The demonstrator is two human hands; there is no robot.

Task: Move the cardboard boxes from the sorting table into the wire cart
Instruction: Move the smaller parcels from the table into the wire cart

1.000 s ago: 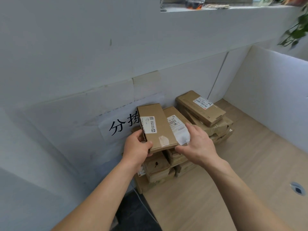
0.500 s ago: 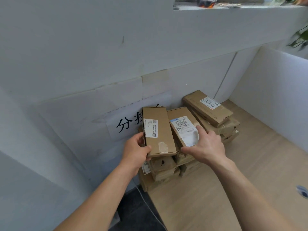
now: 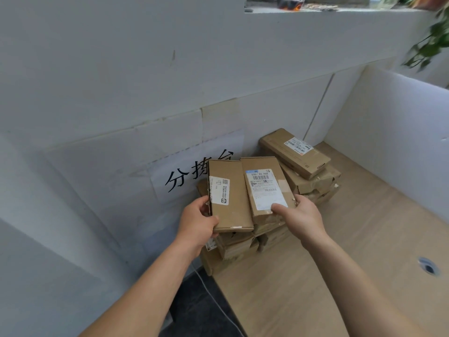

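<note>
In the head view, two flat cardboard boxes are held side by side over the pile (image 3: 243,246) on the counter (image 3: 352,263); the left box (image 3: 233,215) is gripped at its near left corner by the left hand (image 3: 196,224), thumb on top; the right box (image 3: 262,171) is gripped at its near end by the right hand (image 3: 301,215); both long axes run away from the hands, toward the wall; each box is nearest its own hand; the wire cart is not seen. On the right box's label roughly "530- BS A68" is read above a barcode; a QR code and a round logo are carried on the left box's label; "分拣台", partly covered, is written on the paper sheet (image 3: 184,176) beyond the left hand; the label on the far box (image 3: 279,147), beyond the right hand, is too small to read.
</note>
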